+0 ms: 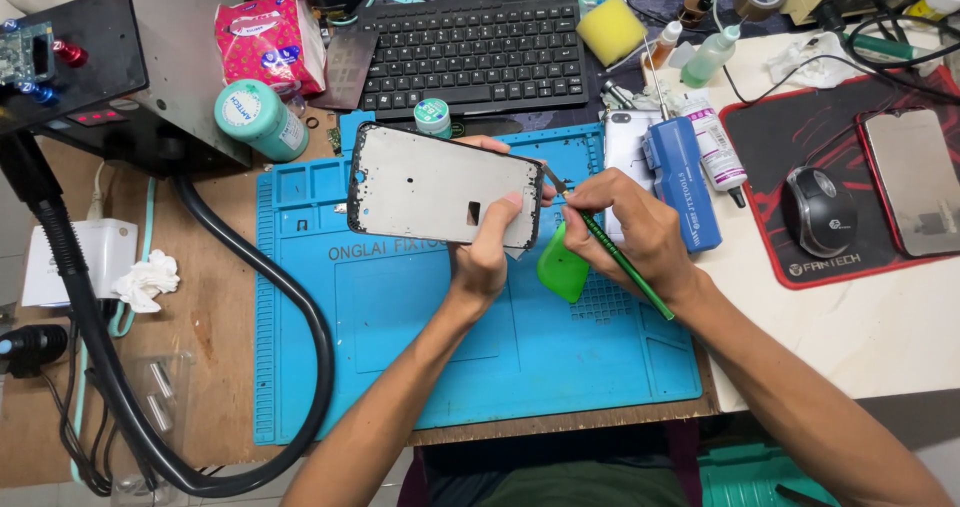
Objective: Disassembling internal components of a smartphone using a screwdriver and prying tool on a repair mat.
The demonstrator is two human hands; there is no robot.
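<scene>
**Frame in one hand, tool in the other**

My left hand fingers clamp the phone frame above the blue mat. My right hand fingers pinch a green-handled tool, tip at the frame's edge. Keyboard behind.

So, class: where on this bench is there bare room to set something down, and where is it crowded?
Free: the blue mat's lower half, below the left hand holding the phone frame; the white tabletop below the mouse pad. Crowded: the back edge around the keyboard, and beside the right hand with its green tool.
</scene>
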